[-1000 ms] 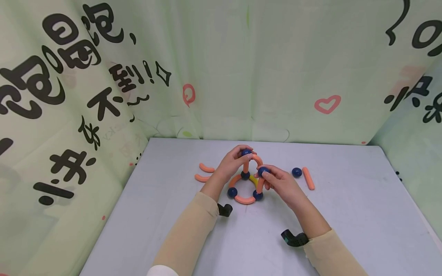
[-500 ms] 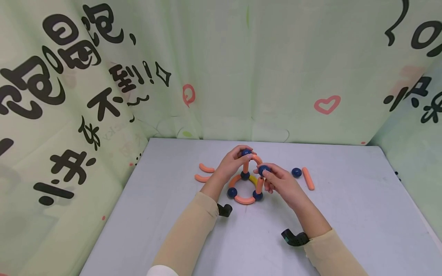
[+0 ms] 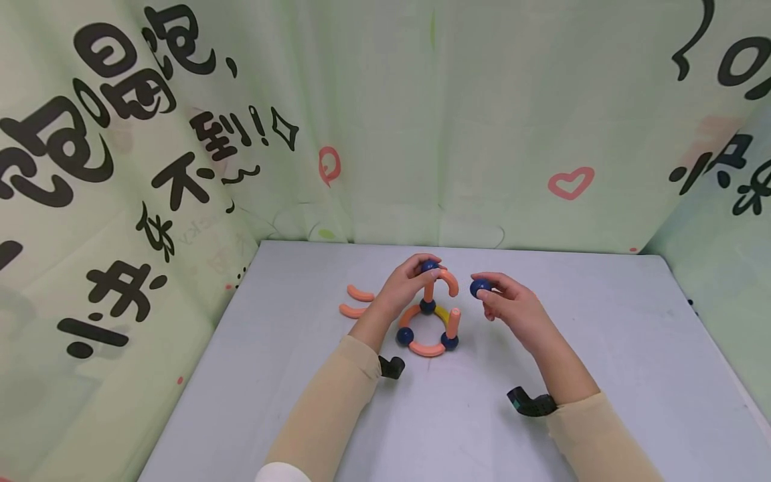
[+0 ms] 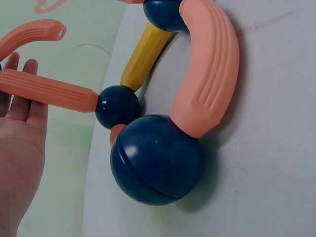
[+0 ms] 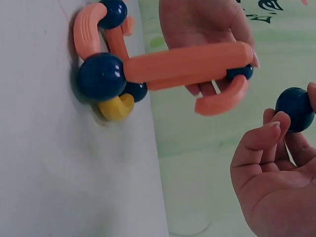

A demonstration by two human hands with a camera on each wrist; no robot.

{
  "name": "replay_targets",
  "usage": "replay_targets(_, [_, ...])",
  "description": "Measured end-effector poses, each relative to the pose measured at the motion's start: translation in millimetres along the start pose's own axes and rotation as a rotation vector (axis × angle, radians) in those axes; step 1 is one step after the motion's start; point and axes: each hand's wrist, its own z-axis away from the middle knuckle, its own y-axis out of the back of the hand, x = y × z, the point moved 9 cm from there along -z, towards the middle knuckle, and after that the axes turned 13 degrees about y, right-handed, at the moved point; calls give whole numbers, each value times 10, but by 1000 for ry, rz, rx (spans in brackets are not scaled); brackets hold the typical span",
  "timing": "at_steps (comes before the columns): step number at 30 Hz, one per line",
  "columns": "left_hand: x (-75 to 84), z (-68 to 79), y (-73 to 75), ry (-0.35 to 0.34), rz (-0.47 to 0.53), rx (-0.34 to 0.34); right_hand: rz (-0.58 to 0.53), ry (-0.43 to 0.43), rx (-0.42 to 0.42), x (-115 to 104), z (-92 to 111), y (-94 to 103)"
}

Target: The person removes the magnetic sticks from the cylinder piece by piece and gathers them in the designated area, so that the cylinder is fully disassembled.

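My left hand (image 3: 399,289) grips a dark blue ball (image 3: 430,266) on top of an upright orange stick (image 3: 429,292). From that ball a curved orange stick (image 3: 449,281) reaches right, its far end free. My right hand (image 3: 513,309) pinches another blue ball (image 5: 294,109), apart from the structure. Below, a ring lies on the table: blue balls joined by curved orange sticks (image 3: 427,350) and a yellow stick (image 4: 144,57). A second upright orange stick (image 3: 454,323) rises from the ring's right ball (image 3: 449,341), its top bare. The ring's left ball (image 3: 405,336) carries no upright.
Two curved orange sticks (image 3: 360,293) lie on the white table (image 3: 289,361) left of the left hand. A printed curtain (image 3: 470,134) hangs behind the table and along its sides.
My right hand has pulled its ball off the curved stick and the right upright, and moved right. It now hides the loose ball and straight stick seen there earlier. The left hand stays put.
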Motion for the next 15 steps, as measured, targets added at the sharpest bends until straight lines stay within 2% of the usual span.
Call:
replay_targets(8, [4, 10, -15, 12, 40, -21, 85, -35, 53, 168, -82, 455])
replay_targets(15, [-20, -3, -6, 12, 41, -16, 177, -75, 43, 374, -93, 773])
